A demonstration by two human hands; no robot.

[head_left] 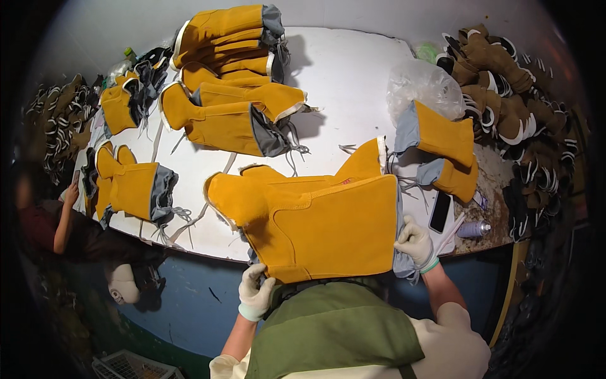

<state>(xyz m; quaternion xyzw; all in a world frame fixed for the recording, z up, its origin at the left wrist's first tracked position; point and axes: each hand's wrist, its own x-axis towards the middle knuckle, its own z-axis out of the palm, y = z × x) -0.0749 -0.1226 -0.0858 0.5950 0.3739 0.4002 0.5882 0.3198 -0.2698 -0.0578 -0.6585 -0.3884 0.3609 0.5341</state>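
A large mustard-yellow suede boot upper [341, 234] lies spread on its side in front of me, its grey lining showing along the right edge. My left hand [255, 290], in a white glove, pinches its lower left corner with thumb and fingers. Gloved in white too, my right hand [415, 243] is closed on the grey-lined edge at the right. Grey laces hang under that hand. Behind the held upper, partly covered by it, another yellow boot upper [365, 160] rests on the white table [341, 82].
More yellow uppers [227, 44] are heaped at the back, with others [136, 189] at left and a pair [442, 132] at right. Near my right hand lie a phone [440, 211] and a spray can [473, 228]. Brown pieces [505, 95] pile up far right. A person [57, 221] sits left.
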